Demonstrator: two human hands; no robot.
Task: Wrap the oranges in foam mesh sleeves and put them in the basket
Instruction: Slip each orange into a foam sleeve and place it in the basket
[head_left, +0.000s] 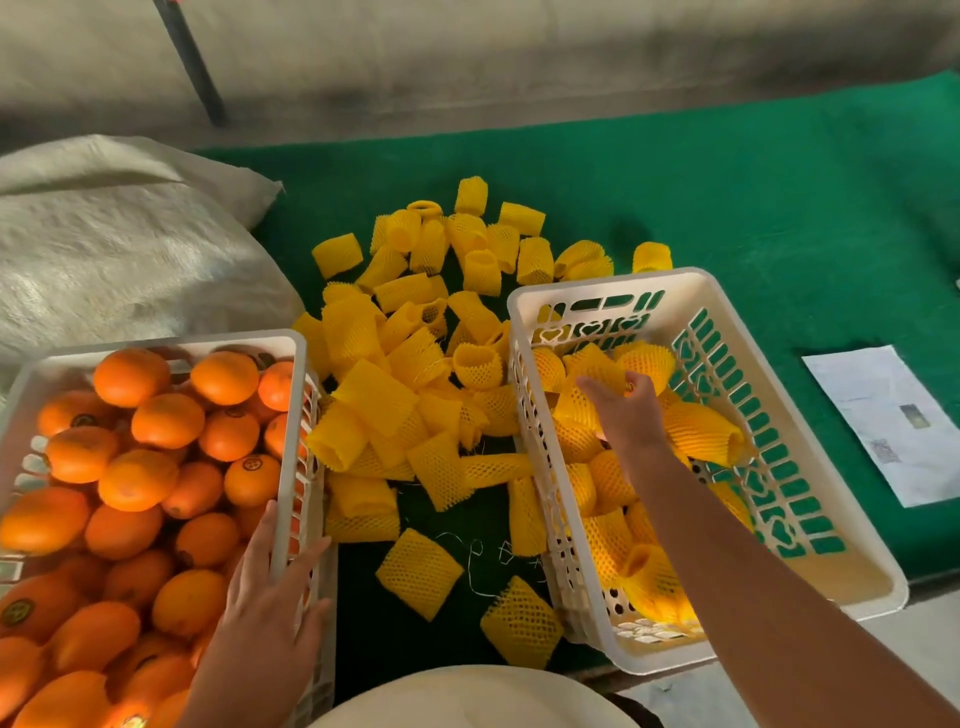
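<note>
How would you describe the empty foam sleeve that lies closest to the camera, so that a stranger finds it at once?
Start at the green mat between the two white baskets, where loose yellow sleeves are piled. Follow the pile toward the camera to its near edge, beside the near left corner of the right basket. The foam sleeve there lies flat and alone, nearer the camera than every other one.

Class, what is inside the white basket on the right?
The right basket holds oranges in yellow sleeves; the right hand reaches among them. Lower layers are covered.
</note>
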